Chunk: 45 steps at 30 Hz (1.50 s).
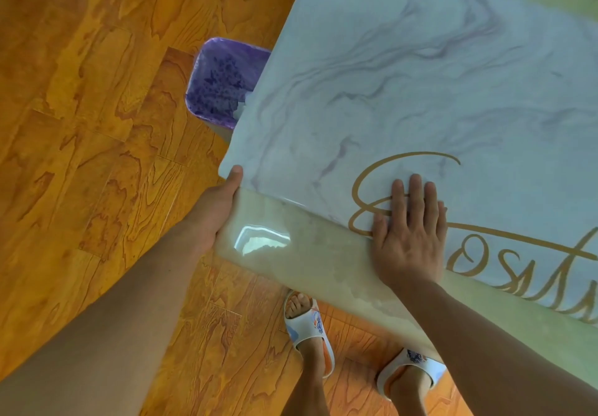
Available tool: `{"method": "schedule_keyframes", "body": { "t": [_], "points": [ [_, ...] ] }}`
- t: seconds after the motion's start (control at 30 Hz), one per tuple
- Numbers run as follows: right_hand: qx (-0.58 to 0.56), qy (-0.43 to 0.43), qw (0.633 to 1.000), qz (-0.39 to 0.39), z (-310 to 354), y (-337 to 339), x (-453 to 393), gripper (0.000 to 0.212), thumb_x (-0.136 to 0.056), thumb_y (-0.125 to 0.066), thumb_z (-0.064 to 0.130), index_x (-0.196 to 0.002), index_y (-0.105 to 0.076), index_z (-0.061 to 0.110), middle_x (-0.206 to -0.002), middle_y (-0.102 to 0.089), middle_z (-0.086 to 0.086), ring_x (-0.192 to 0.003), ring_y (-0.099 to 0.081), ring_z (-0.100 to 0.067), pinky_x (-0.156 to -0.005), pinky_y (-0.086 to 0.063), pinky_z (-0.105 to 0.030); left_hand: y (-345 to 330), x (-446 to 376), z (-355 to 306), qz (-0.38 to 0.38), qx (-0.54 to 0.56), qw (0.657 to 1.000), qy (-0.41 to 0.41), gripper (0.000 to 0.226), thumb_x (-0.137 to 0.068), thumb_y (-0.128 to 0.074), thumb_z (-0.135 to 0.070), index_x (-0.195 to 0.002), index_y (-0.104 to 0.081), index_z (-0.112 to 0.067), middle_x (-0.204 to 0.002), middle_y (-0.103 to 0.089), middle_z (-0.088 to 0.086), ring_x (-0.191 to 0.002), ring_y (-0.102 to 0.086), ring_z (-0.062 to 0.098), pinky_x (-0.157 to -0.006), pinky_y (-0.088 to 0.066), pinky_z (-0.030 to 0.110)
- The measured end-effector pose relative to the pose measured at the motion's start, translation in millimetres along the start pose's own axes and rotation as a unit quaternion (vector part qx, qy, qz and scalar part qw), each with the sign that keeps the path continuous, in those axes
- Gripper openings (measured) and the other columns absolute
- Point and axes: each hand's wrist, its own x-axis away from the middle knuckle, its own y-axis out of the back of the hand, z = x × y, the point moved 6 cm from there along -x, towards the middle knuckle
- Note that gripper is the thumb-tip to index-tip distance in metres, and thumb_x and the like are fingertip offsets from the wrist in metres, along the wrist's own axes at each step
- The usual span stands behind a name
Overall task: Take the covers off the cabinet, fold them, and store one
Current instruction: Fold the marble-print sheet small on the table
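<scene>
**A:** So where's the cover point(420, 91) at? It's the big marble-print sheet, lying flat on the cabinet point(307, 260), long side running away to the right, near-left corner right at the edge.

**B:** Yep, and the left hand point(215, 208) is nearer that corner, thumb on top, pinching it. Right hand point(409, 231) lies flat on the cover, fingers point(415, 189) straight, holding nothing. I'd guess the corner peels up next.

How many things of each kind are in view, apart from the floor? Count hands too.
Hands: 2, left hand, right hand
Slippers: 2
Cover: 1
Cabinet: 1
Purple bin: 1
Total: 7
</scene>
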Motion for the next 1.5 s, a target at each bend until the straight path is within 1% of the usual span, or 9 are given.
{"method": "schedule_keyframes", "body": {
  "t": [0.2, 0.37, 0.63, 0.77, 0.9, 0.97, 1.07, 1.23, 1.5],
  "points": [
    [-0.003, 0.001, 1.000, 0.011, 1, -1, -2, 0.065, -0.105, -0.011, 0.049, -0.161, 0.003, 0.021, -0.168, 0.016, -0.002, -0.153, 0.022, -0.020, -0.126, 0.002, -0.046, -6, 42, -36, -0.136, 0.136, 0.956, -0.221, 0.023, -0.103, -0.058, -0.032, -0.098, -0.075, -0.018, -0.096, -0.078, -0.004, -0.096, -0.073, 0.019, -0.090, -0.059, 0.047],
    [-0.013, 0.010, 0.998, 0.062, 6, 3, -4, 0.065, -0.104, -0.008, 0.049, -0.160, 0.008, 0.021, -0.166, 0.022, -0.002, -0.151, 0.027, -0.021, -0.125, 0.008, -0.046, -46, 92, -60, 0.010, 0.439, 0.875, -0.206, 0.030, -0.110, -0.042, -0.030, -0.132, -0.061, -0.023, -0.123, -0.073, 0.002, -0.113, -0.070, 0.021, -0.096, -0.058, 0.042],
    [-0.188, 0.026, 0.946, 0.264, -14, 53, -16, 0.061, -0.103, -0.048, 0.043, -0.157, -0.030, 0.020, -0.168, -0.006, 0.001, -0.155, -0.002, -0.019, -0.122, -0.004, -0.030, -72, 110, -97, -0.078, 0.302, 0.912, -0.267, 0.024, -0.102, -0.051, -0.035, -0.113, -0.070, -0.027, -0.113, -0.076, -0.001, -0.107, -0.071, 0.023, -0.100, -0.054, 0.055],
    [-0.528, -0.111, 0.776, 0.325, -34, 106, -20, 0.049, -0.101, -0.051, 0.046, -0.142, -0.049, 0.020, -0.151, -0.048, -0.004, -0.125, -0.049, -0.017, -0.099, -0.038, -0.030, -114, 148, -138, -0.130, 0.079, 0.918, -0.366, 0.032, -0.101, -0.048, -0.042, -0.083, -0.062, -0.019, -0.086, -0.068, 0.012, -0.085, -0.064, 0.033, -0.080, -0.053, 0.048],
    [-0.784, -0.150, 0.541, 0.264, -97, 190, -30, 0.071, -0.087, -0.052, 0.065, -0.136, -0.051, 0.014, -0.125, -0.063, -0.012, -0.115, -0.061, -0.033, -0.098, -0.051, -0.056, -224, 220, -135, -0.047, -0.113, 0.855, -0.504, 0.026, -0.102, -0.049, -0.023, -0.105, -0.072, -0.012, -0.103, -0.072, 0.008, -0.094, -0.062, 0.019, -0.084, -0.044, 0.026],
    [-0.767, -0.132, 0.586, 0.225, -158, 235, -29, 0.067, -0.085, -0.059, 0.061, -0.134, -0.053, 0.015, -0.113, -0.066, -0.011, -0.097, -0.066, -0.030, -0.082, -0.057, -0.047, -288, 258, -114, -0.009, -0.188, 0.802, -0.567, 0.033, -0.094, -0.048, -0.019, -0.116, -0.074, -0.016, -0.115, -0.072, 0.005, -0.108, -0.062, 0.019, -0.098, -0.043, 0.026],
    [-0.606, -0.143, 0.760, 0.187, -253, 252, -11, 0.041, -0.093, -0.066, 0.043, -0.127, -0.059, 0.021, -0.104, -0.075, -0.002, -0.078, -0.071, -0.016, -0.066, -0.056, -0.032, -378, 305, -77, 0.016, -0.297, 0.701, -0.648, 0.037, -0.086, -0.049, -0.019, -0.113, -0.074, -0.021, -0.111, -0.070, 0.001, -0.105, -0.063, 0.023, -0.095, -0.051, 0.036],
    [-0.432, -0.272, 0.842, 0.175, -375, 146, 33, 0.033, -0.085, -0.077, 0.021, -0.113, -0.070, 0.005, -0.109, -0.074, -0.016, -0.098, -0.071, -0.032, -0.089, -0.058, -0.048, -493, 339, -16, 0.076, -0.403, 0.598, -0.689, 0.035, -0.090, -0.050, -0.018, -0.120, -0.066, -0.026, -0.112, -0.066, -0.004, -0.105, -0.063, 0.023, -0.096, -0.047, 0.040],
    [-0.409, -0.331, 0.846, 0.083, -469, 81, 38, 0.024, -0.088, -0.066, 0.016, -0.112, -0.066, 0.012, -0.107, -0.067, -0.011, -0.103, -0.064, -0.032, -0.082, -0.053, -0.035, -421, 243, 23, -0.132, -0.576, 0.645, -0.484, 0.080, -0.088, -0.068, -0.038, -0.159, -0.032, -0.024, -0.164, -0.019, 0.026, -0.150, -0.016, 0.048, -0.119, -0.020, 0.063]
  ]
}}
